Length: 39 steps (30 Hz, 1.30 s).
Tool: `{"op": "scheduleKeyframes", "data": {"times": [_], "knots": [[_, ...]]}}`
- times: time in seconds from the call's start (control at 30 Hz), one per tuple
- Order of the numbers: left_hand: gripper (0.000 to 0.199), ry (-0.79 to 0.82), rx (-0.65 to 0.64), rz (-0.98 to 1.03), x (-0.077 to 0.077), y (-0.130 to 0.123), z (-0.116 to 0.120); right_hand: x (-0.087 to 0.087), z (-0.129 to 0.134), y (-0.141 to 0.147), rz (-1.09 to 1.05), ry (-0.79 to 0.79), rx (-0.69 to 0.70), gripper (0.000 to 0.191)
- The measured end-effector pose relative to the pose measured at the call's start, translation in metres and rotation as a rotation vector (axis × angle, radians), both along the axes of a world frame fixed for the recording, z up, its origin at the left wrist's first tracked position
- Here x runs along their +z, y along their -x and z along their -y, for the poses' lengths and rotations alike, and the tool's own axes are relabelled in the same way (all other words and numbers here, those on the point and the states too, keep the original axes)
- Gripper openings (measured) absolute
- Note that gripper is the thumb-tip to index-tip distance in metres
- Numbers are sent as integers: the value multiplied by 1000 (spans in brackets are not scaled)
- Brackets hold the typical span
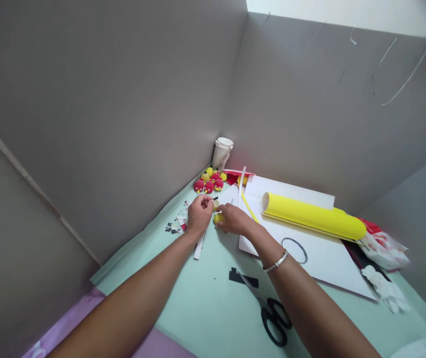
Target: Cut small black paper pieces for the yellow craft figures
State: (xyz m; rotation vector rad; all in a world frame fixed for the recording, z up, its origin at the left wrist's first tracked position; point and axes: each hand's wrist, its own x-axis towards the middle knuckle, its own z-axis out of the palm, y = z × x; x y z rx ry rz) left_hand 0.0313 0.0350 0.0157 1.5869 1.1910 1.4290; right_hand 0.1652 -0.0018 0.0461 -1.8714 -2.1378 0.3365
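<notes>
My left hand is closed in a pinch at the middle of the table, its fingertips beside a small pale round piece and a bit of black paper. What it pinches is too small to make out. My right hand is just to the right, its fingers curled around a small yellow piece. Behind both hands sits a cluster of small red and yellow round pieces. A white paper strip lies below my left hand.
Black-handled scissors lie near my right forearm, their blades on black paper. A yellow roll rests on white sheets at the right. A white cup stands in the corner. Paper scraps lie left.
</notes>
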Motion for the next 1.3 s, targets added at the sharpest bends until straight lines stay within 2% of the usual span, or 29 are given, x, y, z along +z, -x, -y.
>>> {"op": "scheduleKeyframes", "data": {"times": [0.13, 0.27, 0.47, 0.6, 0.77, 1.3], "knots": [[14, 4, -103, -68, -1, 2, -2, 4, 15, -5, -24, -50, -42, 55], [15, -6, -222, -128, -3, 6, -7, 0, 61, -21, -90, -122, -133, 43], [17, 15, -311, -206, -5, 11, -11, -25, 149, -43, -172, -203, -262, 27], [17, 15, -349, -273, -6, 11, -9, -43, 182, -57, -287, -295, -394, 25], [20, 4, -341, -328, -6, 12, -10, -55, 193, -65, -404, -266, -522, 26], [21, 19, -358, -389, -12, 13, -14, -54, 194, -62, -404, -258, -540, 27]]}}
